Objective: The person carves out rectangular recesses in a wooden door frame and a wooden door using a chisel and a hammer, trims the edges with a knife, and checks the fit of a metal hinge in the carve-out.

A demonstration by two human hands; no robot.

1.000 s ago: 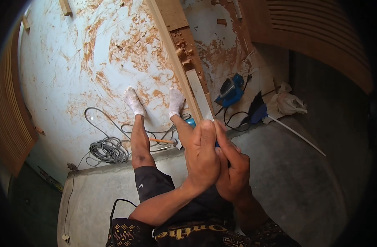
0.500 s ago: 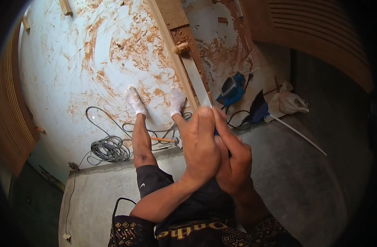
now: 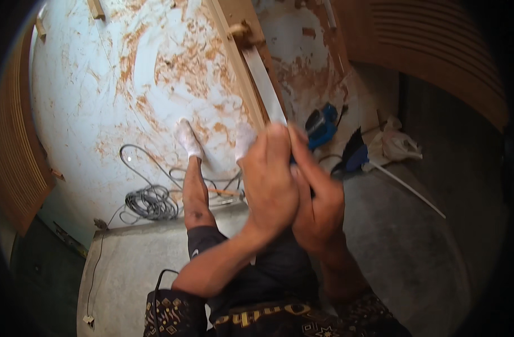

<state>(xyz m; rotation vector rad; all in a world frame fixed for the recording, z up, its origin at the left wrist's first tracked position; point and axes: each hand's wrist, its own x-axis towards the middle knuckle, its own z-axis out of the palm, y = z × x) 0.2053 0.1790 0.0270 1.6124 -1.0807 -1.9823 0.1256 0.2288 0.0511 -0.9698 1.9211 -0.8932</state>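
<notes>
A long flat steel blade, like a large chisel (image 3: 265,81), runs away from me along a wooden beam (image 3: 234,53). Both of my hands are closed round its near end, so its handle is hidden. My left hand (image 3: 273,177) is wrapped over it, the thumb along the top, and my right hand (image 3: 319,199) grips close beside it. At the blade's far end a thick curl of wood shaving (image 3: 243,32) stands up from the timber. The hands are slightly smeared by motion.
Shavings litter the pale floor sheet (image 3: 156,73). A blue power planer (image 3: 323,126), a blue brush (image 3: 355,157) with a white handle and a plastic bag (image 3: 400,139) lie right. Coiled cable (image 3: 150,203) and a hammer (image 3: 223,192) lie near my feet. Slatted wooden panels (image 3: 437,39) stand at both sides.
Both hands and the chisel have moved forward, away from me, along the beam. The shaving curl at the blade's end has moved farther along too.
</notes>
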